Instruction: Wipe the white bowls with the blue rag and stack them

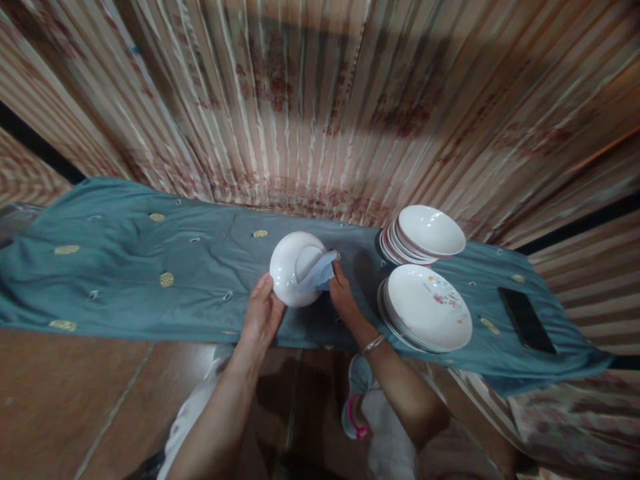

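A white bowl (286, 267) is held over the middle of the cloth-covered table, its underside with the round foot facing up toward the camera. My left hand (263, 310) grips the bowl's lower left rim. In my right hand (343, 290) is a light blue cloth (320, 271), which lies against the right part of the bowl and hides some of it. To the right of my right hand stand a stack of white bowls with red edges (430, 230) and, nearer to me, a stack of white plates (425, 310); the top plate has a flower print.
A black phone (527, 320) lies at the right end of the green-grey tablecloth (125, 267). Pleated curtains (300, 120) hang behind the table. Dark poles slant at both sides. My foot in a shoe (360, 377) shows below the front edge.
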The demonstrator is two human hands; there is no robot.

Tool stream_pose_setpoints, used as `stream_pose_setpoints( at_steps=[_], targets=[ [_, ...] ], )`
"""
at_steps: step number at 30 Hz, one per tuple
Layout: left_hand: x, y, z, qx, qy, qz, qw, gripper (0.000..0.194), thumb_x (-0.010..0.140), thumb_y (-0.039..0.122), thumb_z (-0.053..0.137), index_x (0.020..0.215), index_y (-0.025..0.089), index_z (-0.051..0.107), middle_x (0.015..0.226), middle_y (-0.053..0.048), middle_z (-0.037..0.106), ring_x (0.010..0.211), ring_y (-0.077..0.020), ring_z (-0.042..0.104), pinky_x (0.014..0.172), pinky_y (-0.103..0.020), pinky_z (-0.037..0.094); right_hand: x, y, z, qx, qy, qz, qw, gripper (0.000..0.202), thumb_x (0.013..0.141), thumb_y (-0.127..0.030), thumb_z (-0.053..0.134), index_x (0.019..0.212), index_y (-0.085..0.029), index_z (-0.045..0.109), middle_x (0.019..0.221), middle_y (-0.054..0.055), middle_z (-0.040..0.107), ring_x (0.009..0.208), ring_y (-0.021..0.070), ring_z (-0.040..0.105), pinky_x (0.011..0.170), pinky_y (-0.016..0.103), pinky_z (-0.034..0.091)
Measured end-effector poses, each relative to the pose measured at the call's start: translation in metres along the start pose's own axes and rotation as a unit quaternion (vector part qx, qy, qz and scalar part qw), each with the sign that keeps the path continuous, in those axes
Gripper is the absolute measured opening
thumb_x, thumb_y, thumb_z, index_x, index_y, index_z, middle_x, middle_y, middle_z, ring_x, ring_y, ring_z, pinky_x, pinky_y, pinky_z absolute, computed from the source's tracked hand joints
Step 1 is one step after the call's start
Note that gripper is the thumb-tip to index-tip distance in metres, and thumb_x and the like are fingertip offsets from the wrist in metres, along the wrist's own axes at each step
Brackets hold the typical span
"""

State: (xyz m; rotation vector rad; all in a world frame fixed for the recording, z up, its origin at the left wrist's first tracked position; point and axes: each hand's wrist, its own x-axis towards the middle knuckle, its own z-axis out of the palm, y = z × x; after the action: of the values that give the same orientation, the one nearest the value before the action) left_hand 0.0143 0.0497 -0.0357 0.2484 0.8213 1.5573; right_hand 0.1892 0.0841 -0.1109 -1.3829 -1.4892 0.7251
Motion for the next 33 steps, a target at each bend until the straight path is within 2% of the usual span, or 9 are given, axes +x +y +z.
stream_pose_setpoints(
  at_steps=[2, 5, 9, 16, 22, 27, 33],
  targets=[
    [0.002, 0.001, -0.001, -0.016, 0.016, -0.006, 1.000, 0.013, 0.073, 0.016, 0.074, 0.085, 0.013, 0.068, 0.082, -0.003, 0.074, 0.073, -0.0122, 0.067, 0.079, -0.024, 0.053, -0.002, -0.005, 0.001, -0.002, -0.005, 0.037, 0.999, 0.060, 0.096, -0.043, 0.034, 0.145, -0.009, 0.041, 0.148, 0.016, 0.046, 0.137, 0.0228, 0.044, 0.116, 0.044, 0.034],
    [0.004, 0.003, 0.000, -0.034, 0.031, -0.020, 0.999, 0.011, 0.078, 0.012, 0.067, 0.089, 0.014, 0.068, 0.081, -0.003, 0.074, 0.072, -0.0128, 0.068, 0.077, -0.024, 0.055, -0.004, -0.011, 0.001, -0.005, -0.023, 0.032, 0.999, 0.055, 0.096, -0.039, 0.033, 0.143, -0.012, 0.045, 0.146, 0.014, 0.048, 0.137, 0.0212, 0.044, 0.117, 0.043, 0.032],
    [0.005, 0.007, 0.004, -0.048, 0.046, -0.041, 0.997, 0.025, 0.085, 0.009, 0.058, 0.106, 0.015, 0.068, 0.081, -0.004, 0.075, 0.071, -0.0136, 0.069, 0.077, -0.025, 0.057, -0.008, -0.013, 0.001, -0.017, -0.022, 0.033, 0.999, 0.052, 0.096, -0.039, 0.033, 0.139, -0.014, 0.050, 0.143, 0.015, 0.052, 0.135, 0.0231, 0.047, 0.117, 0.046, 0.033],
    [0.004, 0.014, 0.012, -0.086, 0.087, -0.079, 0.989, 0.038, 0.094, 0.007, 0.041, 0.126, 0.015, 0.059, 0.084, -0.005, 0.076, 0.068, -0.0132, 0.070, 0.082, -0.029, 0.058, -0.024, -0.022, 0.001, -0.023, -0.036, 0.043, 0.998, 0.061, 0.096, -0.051, 0.033, 0.138, -0.012, 0.051, 0.145, 0.016, 0.049, 0.137, 0.0249, 0.044, 0.118, 0.049, 0.030],
    [0.007, 0.014, 0.011, -0.102, 0.093, -0.082, 0.987, 0.042, 0.095, 0.006, 0.040, 0.132, 0.015, 0.056, 0.091, -0.006, 0.077, 0.068, -0.0129, 0.071, 0.084, -0.027, 0.057, -0.049, -0.026, 0.003, -0.060, -0.058, 0.025, 0.996, 0.060, 0.098, -0.046, 0.030, 0.146, -0.011, 0.039, 0.153, 0.018, 0.037, 0.144, 0.0263, 0.033, 0.118, 0.054, 0.026],
    [0.007, 0.015, 0.011, -0.102, 0.099, -0.091, 0.986, 0.046, 0.094, 0.007, 0.042, 0.137, 0.018, 0.052, 0.100, -0.008, 0.076, 0.074, -0.0150, 0.073, 0.087, -0.030, 0.057, -0.073, -0.030, 0.010, -0.107, -0.091, -0.004, 0.990, 0.062, 0.098, -0.038, 0.035, 0.153, -0.013, 0.022, 0.161, 0.018, 0.019, 0.149, 0.0283, 0.017, 0.119, 0.056, 0.025],
    [0.006, 0.017, 0.015, -0.107, 0.105, -0.099, 0.984, 0.043, 0.096, 0.010, 0.039, 0.137, 0.014, 0.052, 0.096, -0.008, 0.077, 0.075, -0.0157, 0.072, 0.087, -0.031, 0.056, -0.094, -0.042, 0.013, -0.164, -0.098, -0.113, 0.975, 0.070, 0.097, -0.029, 0.039, 0.156, -0.016, 0.003, 0.163, 0.019, 0.002, 0.150, 0.0351, 0.008, 0.114, 0.065, 0.028]
  ],
)
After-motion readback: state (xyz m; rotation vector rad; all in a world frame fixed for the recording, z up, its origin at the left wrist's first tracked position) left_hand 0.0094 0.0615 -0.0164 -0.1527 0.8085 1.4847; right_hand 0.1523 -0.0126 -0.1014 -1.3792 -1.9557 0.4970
